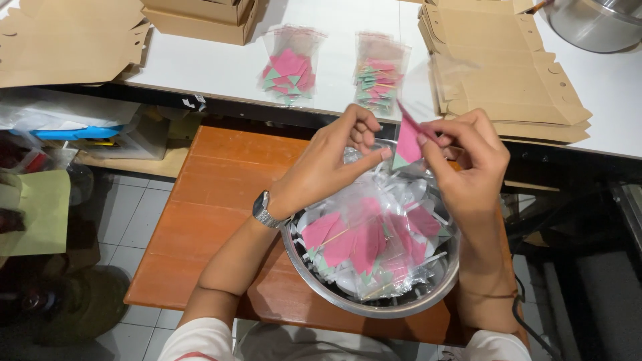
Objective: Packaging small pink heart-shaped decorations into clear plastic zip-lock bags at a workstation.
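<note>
Hands meet above our bowl (334, 297): our right hand (468, 160) pinches the pink paper (408, 142), standing tall, and our left hand (334, 160) touches its left side, fingers nearly closed.

Open wood on the brown counter (214, 200) lies left of the steel bowl (314, 284), which fills its right part, heaped with clear packets (374, 244). On the white counter (214, 70) beyond, two filled bags (289, 67) stand between cardboard stacks (501, 73), with bare lanes beside them. A steel pot (595, 23) blocks the far right corner.
</note>
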